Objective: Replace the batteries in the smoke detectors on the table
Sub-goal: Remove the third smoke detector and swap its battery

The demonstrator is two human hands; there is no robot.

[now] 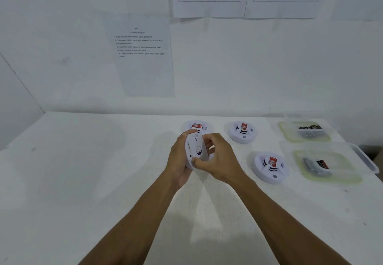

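A white round smoke detector (196,149) is held on edge above the table, its back side turned toward me. My left hand (178,159) grips it from the left and below. My right hand (217,157) grips its right rim, thumb low on the back, fingers curled over the top. Three more white detectors with red labels lie on the table: one (198,127) just behind my hands, one (243,131) to the right of it, one (269,166) nearer on the right. Batteries (315,164) lie in a clear container.
Two clear plastic containers stand at the table's right edge, the far one (287,134) holding dark batteries (310,129), the near one (364,161) close to the corner. Printed sheets (143,57) hang on the white wall behind the white table (83,171).
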